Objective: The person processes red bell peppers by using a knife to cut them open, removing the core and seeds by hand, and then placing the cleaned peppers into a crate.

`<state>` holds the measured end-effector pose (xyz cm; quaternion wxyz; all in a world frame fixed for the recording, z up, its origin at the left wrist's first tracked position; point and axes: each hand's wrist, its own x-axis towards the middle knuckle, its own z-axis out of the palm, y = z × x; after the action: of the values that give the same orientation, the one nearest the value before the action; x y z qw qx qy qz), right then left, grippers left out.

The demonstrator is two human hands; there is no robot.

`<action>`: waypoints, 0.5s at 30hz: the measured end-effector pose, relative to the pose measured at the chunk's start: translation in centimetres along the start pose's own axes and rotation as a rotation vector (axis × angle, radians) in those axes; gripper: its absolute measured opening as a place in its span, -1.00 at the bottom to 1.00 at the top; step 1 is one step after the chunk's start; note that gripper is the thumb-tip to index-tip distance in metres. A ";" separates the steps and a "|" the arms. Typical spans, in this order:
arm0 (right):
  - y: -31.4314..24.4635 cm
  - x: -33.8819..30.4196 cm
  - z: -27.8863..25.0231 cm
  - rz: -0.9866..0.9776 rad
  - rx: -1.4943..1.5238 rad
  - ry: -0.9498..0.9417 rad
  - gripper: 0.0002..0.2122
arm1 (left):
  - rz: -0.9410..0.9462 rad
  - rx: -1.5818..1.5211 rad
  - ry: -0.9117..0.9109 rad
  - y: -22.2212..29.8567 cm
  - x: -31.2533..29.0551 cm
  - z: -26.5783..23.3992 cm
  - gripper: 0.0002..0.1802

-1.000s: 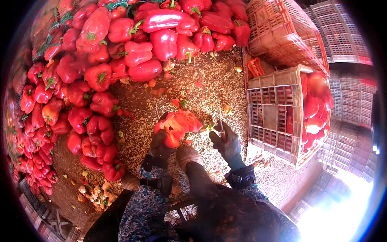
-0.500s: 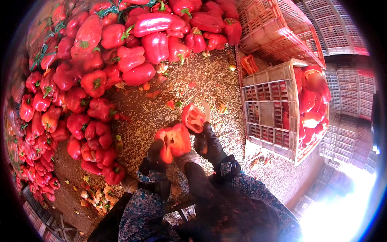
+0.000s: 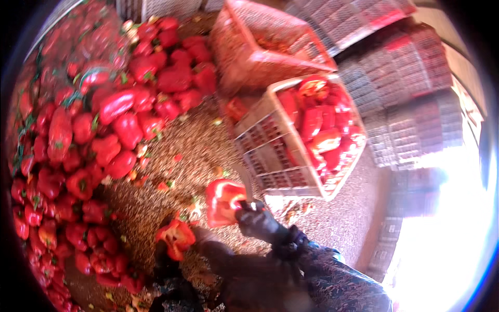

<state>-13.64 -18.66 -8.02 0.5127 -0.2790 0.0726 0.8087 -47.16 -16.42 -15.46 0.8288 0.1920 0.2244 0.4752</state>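
Note:
My right hand (image 3: 261, 222), in a dark glove, grips a cut red pepper half (image 3: 223, 200) and lifts it above the seed-strewn floor. A thin knife blade (image 3: 244, 181) seems to stick up from the same hand. My left hand (image 3: 165, 258), also dark-gloved and partly hidden, holds the other red pepper half (image 3: 177, 237) lower and to the left. The two halves are apart. A slatted crate (image 3: 270, 151) holding cut red pepper pieces (image 3: 318, 125) stands just beyond my right hand.
A big pile of whole red peppers (image 3: 104, 130) fills the left and far side. A red crate (image 3: 249, 57) leans behind the filled one. Stacked crates (image 3: 410, 83) rise on the right. Seeds and scraps (image 3: 171, 177) cover the floor.
The pepper held between both hands has come apart in two halves. My right hand has carried one half up and right, nearer the crate, while the left half stayed low.

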 end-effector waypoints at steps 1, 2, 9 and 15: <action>-2.0 -2.5 1.8 -0.139 -0.150 0.045 -0.54 | 0.005 0.069 0.001 0.2 0.9 1.3 -0.36; -4.1 -4.9 3.4 -0.300 -0.307 0.113 -0.53 | 0.001 0.144 0.001 0.6 1.8 2.9 -0.32; -22.7 -15.9 14.0 -1.447 -1.577 0.953 -0.44 | 0.132 0.149 0.095 1.3 3.8 11.9 -0.28; -27.8 -4.8 12.9 -0.852 -2.752 0.954 -0.35 | 0.149 0.234 0.239 1.4 2.8 6.2 -0.24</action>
<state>7.23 -4.33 9.96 -0.0213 -0.7535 -0.6457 -0.1223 -43.40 -13.98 -10.11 0.7306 0.2455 0.3602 0.5255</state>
